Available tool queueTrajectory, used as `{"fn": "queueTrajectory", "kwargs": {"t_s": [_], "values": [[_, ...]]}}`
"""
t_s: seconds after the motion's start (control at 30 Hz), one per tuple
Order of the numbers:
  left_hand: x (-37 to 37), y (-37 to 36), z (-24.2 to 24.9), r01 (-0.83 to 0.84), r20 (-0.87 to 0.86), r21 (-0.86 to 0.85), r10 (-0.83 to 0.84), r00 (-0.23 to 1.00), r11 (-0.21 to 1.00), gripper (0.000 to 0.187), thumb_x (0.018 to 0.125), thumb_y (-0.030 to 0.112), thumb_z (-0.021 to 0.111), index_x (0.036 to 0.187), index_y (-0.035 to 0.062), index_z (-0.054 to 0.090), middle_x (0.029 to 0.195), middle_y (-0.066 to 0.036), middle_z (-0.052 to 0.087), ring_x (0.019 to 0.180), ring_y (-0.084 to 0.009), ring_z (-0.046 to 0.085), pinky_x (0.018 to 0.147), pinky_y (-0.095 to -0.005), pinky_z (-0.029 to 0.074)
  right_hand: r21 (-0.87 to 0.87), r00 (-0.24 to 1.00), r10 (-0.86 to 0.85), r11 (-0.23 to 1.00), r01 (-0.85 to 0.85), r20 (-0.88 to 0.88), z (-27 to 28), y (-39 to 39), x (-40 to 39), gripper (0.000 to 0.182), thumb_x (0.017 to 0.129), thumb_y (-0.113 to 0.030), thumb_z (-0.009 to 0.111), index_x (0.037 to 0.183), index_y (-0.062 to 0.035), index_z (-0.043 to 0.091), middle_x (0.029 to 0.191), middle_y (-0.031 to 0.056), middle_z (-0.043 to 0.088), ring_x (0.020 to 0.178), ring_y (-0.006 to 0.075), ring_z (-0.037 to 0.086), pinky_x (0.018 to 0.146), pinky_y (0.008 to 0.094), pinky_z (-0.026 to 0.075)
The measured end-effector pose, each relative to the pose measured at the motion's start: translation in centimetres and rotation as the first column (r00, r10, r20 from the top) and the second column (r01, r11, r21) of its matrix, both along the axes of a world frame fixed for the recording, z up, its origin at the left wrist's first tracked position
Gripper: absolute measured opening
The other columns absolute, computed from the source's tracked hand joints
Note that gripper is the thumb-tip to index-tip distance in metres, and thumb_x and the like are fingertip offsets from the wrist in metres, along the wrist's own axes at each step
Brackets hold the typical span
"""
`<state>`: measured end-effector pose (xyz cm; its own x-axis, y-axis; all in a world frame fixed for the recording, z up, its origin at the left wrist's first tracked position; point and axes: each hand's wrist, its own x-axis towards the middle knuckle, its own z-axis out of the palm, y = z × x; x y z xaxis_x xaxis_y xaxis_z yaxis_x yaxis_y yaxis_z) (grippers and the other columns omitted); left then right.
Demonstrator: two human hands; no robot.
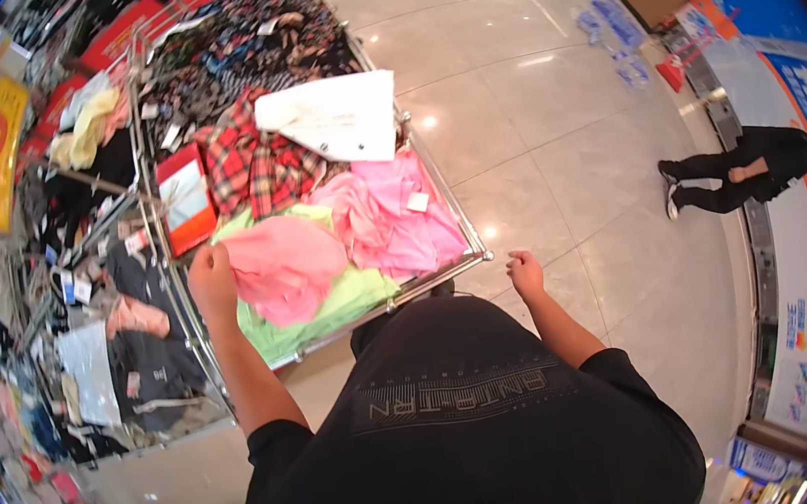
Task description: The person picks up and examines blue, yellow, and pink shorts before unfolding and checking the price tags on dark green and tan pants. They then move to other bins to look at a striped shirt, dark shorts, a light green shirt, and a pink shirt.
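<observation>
My left hand (212, 272) is closed on the edge of a coral-pink garment (289, 266), which spreads out to the right over a stack of lime-green clothing (316, 321). My right hand (525, 275) hangs over the floor just beyond the bin's corner, fingers loosely bent and apart, with nothing in it. Bright pink folded garments (399, 217) lie beside the coral one. Behind them are a red plaid shirt (256, 159) and a white sheet with print (337, 117). All of these lie in a metal-railed display bin (470, 262).
Dark patterned clothes (247, 44) fill the bin's far half. A red-framed box (186, 200) stands at its left rail. More clothing bins (139, 355) adjoin on the left. At right, a person in black (746, 170) is near a shopfront, and wrapped clear bottles (614, 35) stand on the floor.
</observation>
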<state>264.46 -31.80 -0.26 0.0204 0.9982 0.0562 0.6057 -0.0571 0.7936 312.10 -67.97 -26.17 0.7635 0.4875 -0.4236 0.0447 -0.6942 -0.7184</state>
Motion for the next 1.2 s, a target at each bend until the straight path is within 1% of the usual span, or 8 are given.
{"fn": "queueTrajectory", "kwargs": {"t_s": [0.2,0.27,0.53,0.83,0.9,0.97,1.13,1.2], "values": [[6.1,0.8,-9.2,0.144,-0.017,-0.087,-0.146,0.989,0.986,0.031,0.098,0.026,0.057,0.086,-0.0026,0.061,0.075,-0.012,0.060,0.074,-0.0204,0.057,0.070,-0.0380,0.046,0.207,0.961,-0.036,0.978,-0.022,0.273,12.4,9.0,-4.9,0.022,0.095,-0.013,0.054,0.109,-0.0079,0.070,0.089,0.0158,0.073,0.080,0.0262,0.071,0.073,0.0389,0.055],[8.4,-0.3,-12.8,0.335,-0.114,-0.132,-0.350,0.930,0.933,0.033,0.097,0.028,0.055,0.099,-0.0013,0.070,0.098,-0.023,0.070,0.094,-0.0365,0.067,0.084,-0.0431,0.052,0.202,0.924,0.130,0.956,-0.213,0.360,12.6,11.2,-7.0,0.021,0.096,-0.013,0.055,0.110,-0.0078,0.070,0.086,0.0141,0.072,0.077,0.0244,0.070,0.071,0.0366,0.054],[12.8,-9.1,-10.6,0.726,0.268,-0.247,-0.675,0.687,0.641,0.031,0.097,0.030,0.061,0.105,0.0023,0.071,0.092,-0.017,0.072,0.089,-0.0286,0.069,0.080,-0.0377,0.052,-0.081,0.681,0.678,0.722,-0.687,0.277,5.9,17.0,-11.6,0.051,0.091,-0.029,0.061,0.132,0.0012,0.059,0.123,0.0233,0.067,0.112,0.0389,0.065,0.097,0.0449,0.052],[8.6,-11.8,-12.5,0.558,0.390,-0.611,-0.400,0.830,0.562,0.038,0.095,0.033,0.062,0.106,-0.0022,0.072,0.097,-0.010,0.075,0.087,-0.0161,0.071,0.079,-0.0310,0.053,-0.353,0.519,0.855,0.486,-0.800,0.002,-0.7,18.5,-9.7,0.040,0.085,-0.026,0.059,0.113,-0.0005,0.070,0.106,0.0242,0.072,0.099,0.0386,0.070,0.090,0.0480,0.053],[9.1,-12.0,-13.8,0.535,0.396,-0.597,-0.360,0.845,0.598,0.038,0.095,0.033,0.062,0.106,-0.0023,0.072,0.096,-0.010,0.075,0.085,-0.0169,0.070,0.077,-0.0308,0.053,-0.404,0.088,0.996,0.091,-0.910,0.026,-1.5,18.8,-8.2,0.034,0.085,-0.026,0.057,0.104,-0.0016,0.073,0.098,0.0222,0.073,0.092,0.0375,0.071,0.086,0.0477,0.054],[10.1,-12.3,-14.7,0.526,0.413,-0.572,-0.333,0.848,0.629,0.038,0.095,0.032,0.062,0.107,-0.0023,0.071,0.096,-0.010,0.075,0.084,-0.0165,0.070,0.076,-0.0304,0.052,-0.376,-0.047,0.997,-0.069,-0.924,-0.069,-2.2,19.5,-7.2,0.031,0.086,-0.026,0.056,0.095,-0.0023,0.074,0.089,0.0202,0.073,0.086,0.0359,0.072,0.081,0.0470,0.055],[15.1,-12.6,-16.8,0.422,0.354,-0.632,-0.243,0.903,0.650,0.046,0.095,0.039,0.062,0.118,-0.0010,0.067,0.100,-0.010,0.072,0.089,-0.0184,0.068,0.076,-0.0323,0.053,-0.003,0.197,0.950,0.202,-0.979,-0.244,1.8,21.5,-6.9,0.033,0.089,-0.029,0.055,0.092,-0.0013,0.073,0.084,0.0170,0.071,0.079,0.0286,0.071,0.075,0.0415,0.056],[17.9,-12.9,-17.7,0.361,0.421,-0.723,-0.039,0.906,0.588,0.053,0.096,0.042,0.062,0.130,0.0011,0.059,0.113,-0.011,0.067,0.100,-0.0222,0.065,0.079,-0.0360,0.054,0.139,0.080,0.992,0.094,-0.986,-0.101,2.7,22.4,-6.5,0.034,0.096,-0.031,0.053,0.097,-0.0017,0.070,0.087,0.0129,0.071,0.079,0.0226,0.071,0.074,0.0376,0.056]]}}
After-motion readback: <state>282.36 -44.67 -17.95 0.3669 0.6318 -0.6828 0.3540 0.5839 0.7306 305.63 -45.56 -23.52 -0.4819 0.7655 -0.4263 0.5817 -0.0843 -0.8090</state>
